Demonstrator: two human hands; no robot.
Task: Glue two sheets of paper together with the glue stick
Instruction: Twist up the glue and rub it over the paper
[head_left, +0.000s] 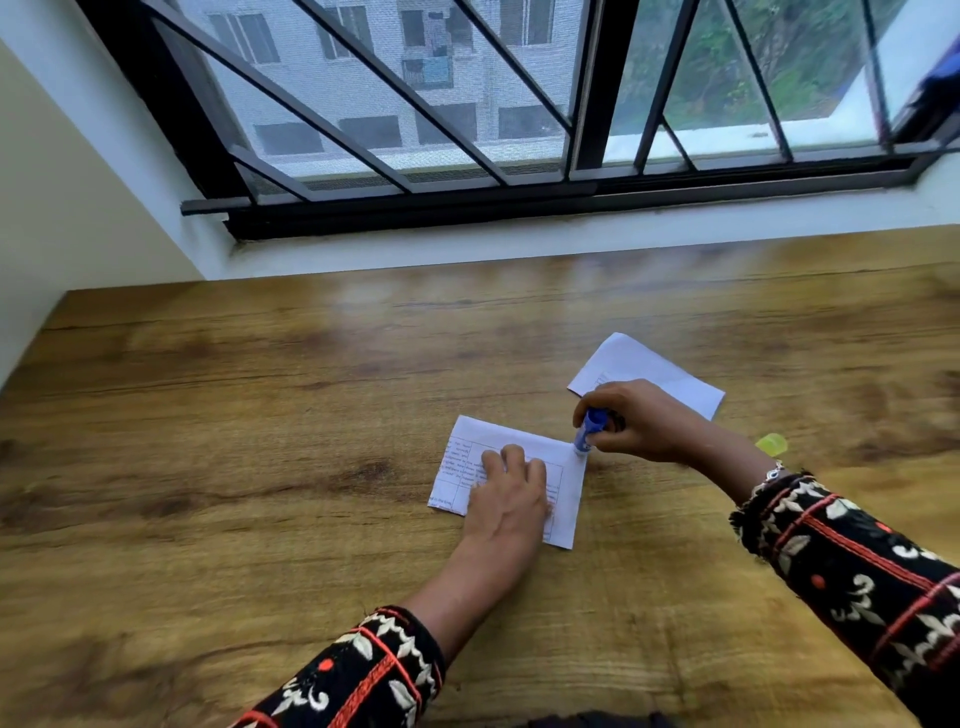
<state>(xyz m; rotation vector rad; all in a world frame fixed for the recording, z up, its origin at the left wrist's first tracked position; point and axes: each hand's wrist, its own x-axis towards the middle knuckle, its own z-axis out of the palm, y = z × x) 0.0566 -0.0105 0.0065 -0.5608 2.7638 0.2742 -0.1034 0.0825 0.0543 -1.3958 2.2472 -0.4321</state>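
1. Daylight came through a barred window at the far side of the room, and below its white sill ran a wood-grain worktop.
2. Near the middle of the worktop lay a printed sheet of paper, flat, with a ruled table and lines of text facing up; the text was too small to read.
3. The person's left hand lay palm down on that printed sheet, fingers spread and flat, pinning it to the worktop and closed on nothing.
4. The right hand was wrapped around a blue glue stick, fingers clamped on its barrel.
5. The glue stick stood tilted, its lower end touching the far right corner of the printed sheet.
6. A second sheet of paper lay just beyond the right hand, blank side up apart from faint print near one edge, and partly hidden by the knuckles. It sat apart from the printed sheet, not overlapping it.
7. A small yellow-green cap rested on the worktop just right of the right wrist, blurred at its edges.
8. Both forearms wore black patterned sleeves with red lines and white motifs, and a thin bracelet showed at the right wrist.
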